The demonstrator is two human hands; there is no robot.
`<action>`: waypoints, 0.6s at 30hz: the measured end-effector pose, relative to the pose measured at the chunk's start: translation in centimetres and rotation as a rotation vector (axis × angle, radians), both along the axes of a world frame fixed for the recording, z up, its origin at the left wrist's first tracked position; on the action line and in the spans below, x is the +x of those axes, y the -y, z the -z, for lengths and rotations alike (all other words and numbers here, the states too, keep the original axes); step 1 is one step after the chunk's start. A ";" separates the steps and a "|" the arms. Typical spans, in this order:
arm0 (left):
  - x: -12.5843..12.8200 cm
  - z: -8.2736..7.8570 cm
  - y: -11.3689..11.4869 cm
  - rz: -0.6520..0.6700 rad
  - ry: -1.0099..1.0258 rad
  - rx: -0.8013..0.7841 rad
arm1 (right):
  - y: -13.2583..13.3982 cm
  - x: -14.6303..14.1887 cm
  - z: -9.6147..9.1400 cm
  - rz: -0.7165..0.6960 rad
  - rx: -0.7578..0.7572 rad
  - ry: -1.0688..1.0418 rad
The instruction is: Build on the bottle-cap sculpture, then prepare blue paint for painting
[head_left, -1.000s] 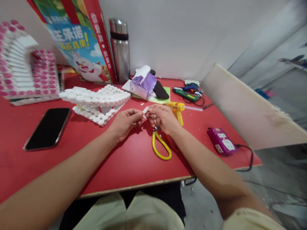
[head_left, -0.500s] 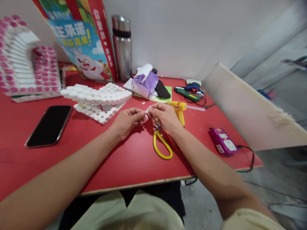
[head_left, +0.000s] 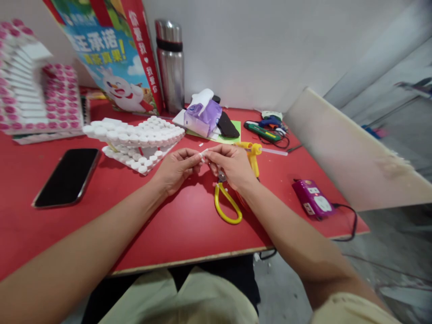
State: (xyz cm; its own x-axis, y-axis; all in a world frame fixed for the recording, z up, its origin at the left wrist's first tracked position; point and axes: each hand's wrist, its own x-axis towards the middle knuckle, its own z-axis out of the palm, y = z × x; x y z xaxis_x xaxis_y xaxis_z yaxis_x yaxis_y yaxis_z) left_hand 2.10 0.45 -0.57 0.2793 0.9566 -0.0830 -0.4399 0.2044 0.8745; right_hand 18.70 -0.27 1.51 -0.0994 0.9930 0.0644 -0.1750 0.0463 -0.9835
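Between the fingertips of both hands is a small white piece (head_left: 203, 154), mostly covered, its exact kind too small to make out. My left hand (head_left: 178, 170) pinches it from the left; my right hand (head_left: 231, 165) pinches it from the right. Under my right hand lie scissors with yellow handles (head_left: 228, 210), their blades hidden. Just beyond that hand is a yellow hot glue gun (head_left: 252, 157) with a clear glue stick (head_left: 274, 152) in it. Left of my hands stands a white model (head_left: 135, 137) covered in round white discs.
A phone (head_left: 67, 177) lies at left, near a pink-and-white model (head_left: 62, 96). Behind are a printed box (head_left: 114, 58), a steel flask (head_left: 170, 67) and a purple tissue pack (head_left: 204, 119). Right are a green tool (head_left: 263, 131), a purple power adapter (head_left: 313, 198) and a leaning board (head_left: 357, 157).
Both hands stay together at nearly the same spot. The white piece has turned slightly between the fingertips, and the whole view has shifted a little.
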 end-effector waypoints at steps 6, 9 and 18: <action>0.2 0.0 0.0 -0.013 0.019 0.035 | 0.4 -0.1 -0.3 0.005 0.070 0.083; 0.2 0.1 0.0 -0.010 0.042 0.034 | 0.5 0.0 -0.4 -0.001 0.117 0.127; 0.0 -0.2 0.2 -0.045 0.017 0.087 | 1.0 0.1 -0.8 -0.054 0.182 0.203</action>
State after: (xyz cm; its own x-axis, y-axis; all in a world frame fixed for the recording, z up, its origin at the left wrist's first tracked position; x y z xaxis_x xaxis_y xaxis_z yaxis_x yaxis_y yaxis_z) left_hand 2.13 0.30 -0.40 0.2366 0.9716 0.0054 -0.4617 0.1076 0.8805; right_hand 18.80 -1.23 2.26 -0.1807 0.9598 0.2147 0.0177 0.2214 -0.9750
